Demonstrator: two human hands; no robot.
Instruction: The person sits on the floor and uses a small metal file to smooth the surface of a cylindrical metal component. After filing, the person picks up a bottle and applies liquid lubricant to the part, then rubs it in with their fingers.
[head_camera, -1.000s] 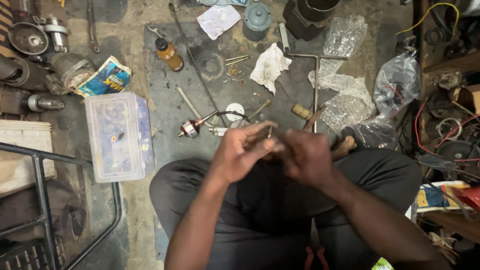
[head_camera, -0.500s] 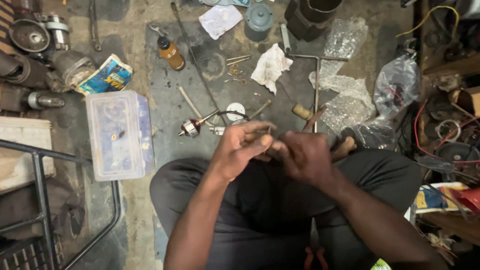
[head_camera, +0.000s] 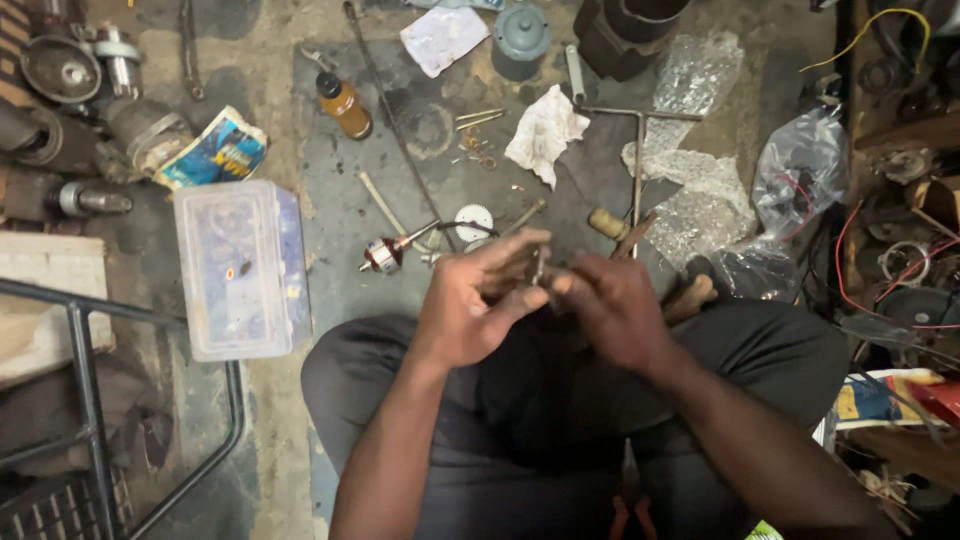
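Head cam: both hands (head_camera: 545, 300) pinch small metal part (head_camera: 540, 265) btwn fingertips.

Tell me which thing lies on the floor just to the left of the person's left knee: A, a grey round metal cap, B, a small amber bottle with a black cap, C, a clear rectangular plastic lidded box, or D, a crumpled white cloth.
C: the clear rectangular plastic lidded box sits beside the left knee, while the other three lie farther up the floor.
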